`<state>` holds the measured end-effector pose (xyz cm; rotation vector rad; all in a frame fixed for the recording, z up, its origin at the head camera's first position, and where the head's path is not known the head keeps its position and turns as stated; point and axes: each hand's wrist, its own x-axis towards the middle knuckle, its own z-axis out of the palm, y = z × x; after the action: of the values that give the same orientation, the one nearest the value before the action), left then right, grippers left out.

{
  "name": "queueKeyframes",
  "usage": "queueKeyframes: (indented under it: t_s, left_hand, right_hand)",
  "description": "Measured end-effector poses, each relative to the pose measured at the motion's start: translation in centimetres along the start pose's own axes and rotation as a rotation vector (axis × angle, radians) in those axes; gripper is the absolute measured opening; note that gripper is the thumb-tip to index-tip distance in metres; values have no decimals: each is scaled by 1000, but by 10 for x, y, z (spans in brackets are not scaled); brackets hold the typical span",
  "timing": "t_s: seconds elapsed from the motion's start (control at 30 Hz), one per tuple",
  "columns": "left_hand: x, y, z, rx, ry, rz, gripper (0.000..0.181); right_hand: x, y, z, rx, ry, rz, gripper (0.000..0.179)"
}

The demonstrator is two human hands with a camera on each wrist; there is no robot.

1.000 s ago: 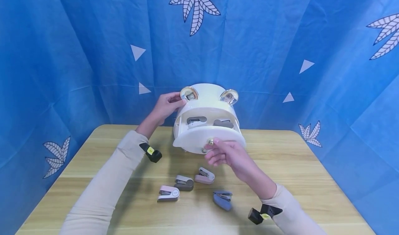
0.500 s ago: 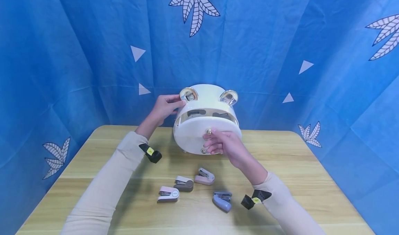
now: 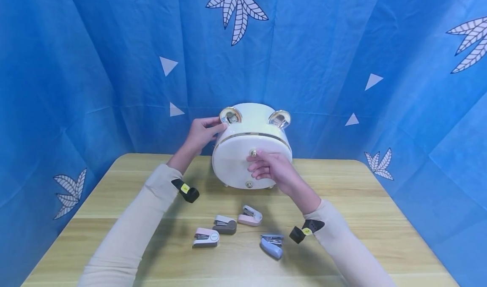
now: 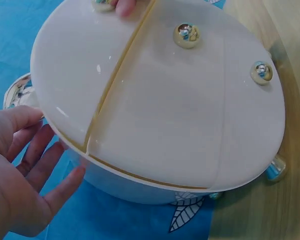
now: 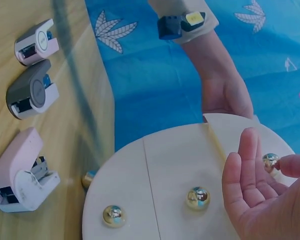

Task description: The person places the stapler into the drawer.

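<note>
A white rounded drawer box (image 3: 232, 164) with gold ear-shaped pieces stands at the back of the table. Its top drawer front (image 5: 230, 127) sits nearly flush, with a thin gap along the top edge. My right hand (image 3: 275, 168) pinches the upper gold knob (image 5: 271, 162) with the thumb; the other fingers lie in front of the drawer face. At the box's left side, my left hand (image 4: 25, 165) touches the left ear (image 4: 21, 92) with the thumb, fingers spread against the side wall. The drawer's contents are hidden.
Several small staplers lie in front of the box: a pink-and-white one (image 3: 206, 237), a grey-and-white one (image 3: 224, 225), a pink one (image 3: 250, 216) and a blue one (image 3: 272, 246). A blue patterned curtain (image 3: 312, 67) hangs behind the wooden table (image 3: 342, 202).
The top drawer has gone from pulled out, with staplers showing inside, to almost fully in. My right hand has moved away from me with the knob. My left hand has stayed at the box's side.
</note>
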<state>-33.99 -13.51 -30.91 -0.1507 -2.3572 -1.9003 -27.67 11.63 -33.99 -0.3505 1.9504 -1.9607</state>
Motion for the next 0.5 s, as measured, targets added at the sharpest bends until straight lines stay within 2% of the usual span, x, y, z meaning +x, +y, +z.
queueKeyframes:
  t_s: [0.33, 0.5]
  left_hand:
    - [-2, -10, 10, -13, 144, 187, 45]
    - [-3, -13, 16, -77, 220, 217, 44]
  right_hand:
    - [3, 1, -3, -1, -10, -3, 53]
    - [3, 0, -4, -5, -15, -12, 54]
